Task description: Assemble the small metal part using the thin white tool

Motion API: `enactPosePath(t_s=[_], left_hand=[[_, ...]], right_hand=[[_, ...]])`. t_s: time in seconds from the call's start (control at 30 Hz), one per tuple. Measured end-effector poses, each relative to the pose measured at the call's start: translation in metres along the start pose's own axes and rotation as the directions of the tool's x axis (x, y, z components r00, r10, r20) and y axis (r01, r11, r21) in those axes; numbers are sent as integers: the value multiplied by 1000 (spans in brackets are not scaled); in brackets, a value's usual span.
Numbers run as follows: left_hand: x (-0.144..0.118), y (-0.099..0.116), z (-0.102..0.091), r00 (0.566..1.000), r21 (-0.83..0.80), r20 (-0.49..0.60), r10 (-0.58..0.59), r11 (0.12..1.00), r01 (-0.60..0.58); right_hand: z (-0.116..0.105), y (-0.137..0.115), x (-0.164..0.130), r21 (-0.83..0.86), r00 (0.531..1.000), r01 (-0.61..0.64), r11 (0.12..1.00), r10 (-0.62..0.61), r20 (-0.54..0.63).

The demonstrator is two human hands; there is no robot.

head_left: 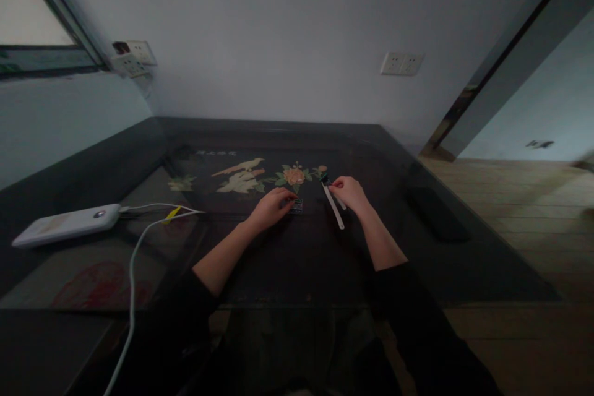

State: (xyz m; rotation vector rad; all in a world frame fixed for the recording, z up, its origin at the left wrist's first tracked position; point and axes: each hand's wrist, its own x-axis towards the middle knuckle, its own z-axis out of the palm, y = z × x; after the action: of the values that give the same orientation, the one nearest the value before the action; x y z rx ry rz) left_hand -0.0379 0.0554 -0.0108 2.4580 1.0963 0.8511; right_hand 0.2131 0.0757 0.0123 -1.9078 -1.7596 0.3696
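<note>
Left hand point(271, 207): fingertips pressed on small dark ridged block point(297, 205), mid-frame.
Right hand point(349, 192): pinching white flat strip point(333, 205).
Tabletop point(288, 260): glossy dark, floral inlay; writing unreadable.

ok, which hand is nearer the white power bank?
Left. The left hand rests on a small dark object mid-table, to the right of the white power bank. The right hand, holding a white strip, is farther right.

Dim, murky picture with daylight from the upper left, soft focus, and wide-angle bending at edges.
</note>
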Motion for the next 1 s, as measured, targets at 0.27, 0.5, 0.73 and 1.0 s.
enactPosePath(t_s=[0.27,0.5,0.73,1.0], left_hand=[[1,2,-1,1000,24,11,4,1000,-4],[0,0,1,1000,3,8,12,1000,-12],[1,0,1,1000,16,20,7,1000,-7],[0,2,0,1000,29,20,-2,1000,1]], right_hand=[[8,0,-4,-76,992,59,995,-50,116],[18,-5,-7,-103,985,125,987,-111,133],[26,-9,-10,-88,979,174,981,-163,121],[29,-18,-15,-69,972,200,977,-189,141]])
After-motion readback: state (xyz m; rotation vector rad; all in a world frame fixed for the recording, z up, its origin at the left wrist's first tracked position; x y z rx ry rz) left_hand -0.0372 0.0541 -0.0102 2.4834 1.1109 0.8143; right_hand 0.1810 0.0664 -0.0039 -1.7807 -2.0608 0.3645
